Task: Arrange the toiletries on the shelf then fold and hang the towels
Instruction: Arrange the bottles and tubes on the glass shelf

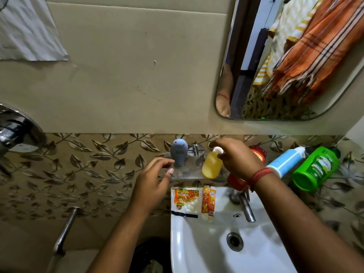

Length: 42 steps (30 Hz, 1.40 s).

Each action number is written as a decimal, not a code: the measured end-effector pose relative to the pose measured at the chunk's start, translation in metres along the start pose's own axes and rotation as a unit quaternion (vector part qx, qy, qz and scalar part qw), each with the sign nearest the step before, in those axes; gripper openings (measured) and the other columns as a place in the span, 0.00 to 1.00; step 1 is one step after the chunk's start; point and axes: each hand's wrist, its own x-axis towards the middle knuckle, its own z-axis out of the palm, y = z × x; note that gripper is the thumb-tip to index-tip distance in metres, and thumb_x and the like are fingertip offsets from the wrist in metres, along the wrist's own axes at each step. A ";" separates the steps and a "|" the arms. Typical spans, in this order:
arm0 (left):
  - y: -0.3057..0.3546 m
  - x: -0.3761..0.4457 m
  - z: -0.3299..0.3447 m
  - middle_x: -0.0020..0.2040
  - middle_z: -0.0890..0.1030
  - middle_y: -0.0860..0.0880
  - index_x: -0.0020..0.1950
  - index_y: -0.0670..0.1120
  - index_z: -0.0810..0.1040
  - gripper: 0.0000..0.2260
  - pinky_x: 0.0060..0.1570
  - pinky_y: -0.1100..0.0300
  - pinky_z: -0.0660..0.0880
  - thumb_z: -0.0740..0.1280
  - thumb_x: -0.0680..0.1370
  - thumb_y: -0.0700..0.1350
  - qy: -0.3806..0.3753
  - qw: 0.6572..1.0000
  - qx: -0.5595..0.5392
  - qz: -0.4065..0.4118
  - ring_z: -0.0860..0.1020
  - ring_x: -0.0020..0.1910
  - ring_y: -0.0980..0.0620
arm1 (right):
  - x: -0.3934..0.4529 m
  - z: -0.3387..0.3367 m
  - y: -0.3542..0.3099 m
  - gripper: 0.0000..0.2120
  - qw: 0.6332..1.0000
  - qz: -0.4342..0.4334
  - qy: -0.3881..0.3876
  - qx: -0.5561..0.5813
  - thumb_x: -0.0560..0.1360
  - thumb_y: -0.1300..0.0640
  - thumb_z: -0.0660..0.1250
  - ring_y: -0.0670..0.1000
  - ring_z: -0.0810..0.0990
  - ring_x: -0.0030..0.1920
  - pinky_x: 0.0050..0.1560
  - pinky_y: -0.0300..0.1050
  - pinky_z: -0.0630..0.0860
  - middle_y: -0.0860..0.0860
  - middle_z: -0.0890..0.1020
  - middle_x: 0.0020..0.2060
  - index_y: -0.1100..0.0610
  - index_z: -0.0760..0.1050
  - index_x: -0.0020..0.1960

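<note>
The right hand [235, 156] has its fingers [218, 143] curled over the white cap of the yellow bottle [212, 165], which stands on the clear glass shelf [187, 175]. The left hand [152, 180] hovers just beside the grey bottle [178, 153] on the same shelf, fingers loosely apart, holding nothing. Blue [286, 161] and green [315, 168] bottles stand further right. Sachets [185, 200] lie on the sink rim [177, 229]. Orange towels [315, 54] show in the mirror [222, 75].
</note>
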 end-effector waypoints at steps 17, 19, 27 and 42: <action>0.055 0.001 0.074 0.67 0.74 0.53 0.71 0.52 0.70 0.18 0.65 0.56 0.71 0.65 0.81 0.50 -0.123 0.969 0.215 -0.022 0.71 0.67 0.53 | -0.012 0.008 -0.001 0.31 0.983 -0.091 -0.109 -0.112 0.74 0.66 0.68 0.55 0.69 0.67 0.65 0.48 0.74 0.54 0.70 0.69 0.51 0.66 0.74; 0.052 0.000 0.070 0.58 0.76 0.53 0.62 0.53 0.75 0.10 0.56 0.58 0.75 0.65 0.81 0.48 -0.056 0.983 0.172 -0.040 0.74 0.58 0.54 | -0.013 0.007 -0.001 0.30 0.982 -0.097 -0.112 -0.119 0.74 0.66 0.68 0.56 0.69 0.68 0.65 0.49 0.75 0.55 0.70 0.69 0.51 0.66 0.74; 0.019 0.028 0.044 0.62 0.76 0.50 0.66 0.50 0.70 0.16 0.51 0.66 0.72 0.67 0.80 0.39 0.077 0.969 -0.104 -0.210 0.75 0.61 0.53 | 0.018 0.007 -0.035 0.22 0.990 -0.004 -0.063 0.124 0.76 0.62 0.67 0.55 0.77 0.63 0.62 0.47 0.76 0.55 0.78 0.64 0.56 0.70 0.69; 0.010 0.042 0.029 0.65 0.80 0.49 0.72 0.48 0.73 0.18 0.55 0.63 0.71 0.65 0.82 0.40 -0.015 0.983 -0.035 -0.182 0.76 0.64 0.54 | 0.031 0.037 -0.057 0.18 0.971 0.035 -0.072 0.227 0.77 0.58 0.69 0.53 0.79 0.57 0.55 0.44 0.75 0.54 0.81 0.58 0.56 0.73 0.66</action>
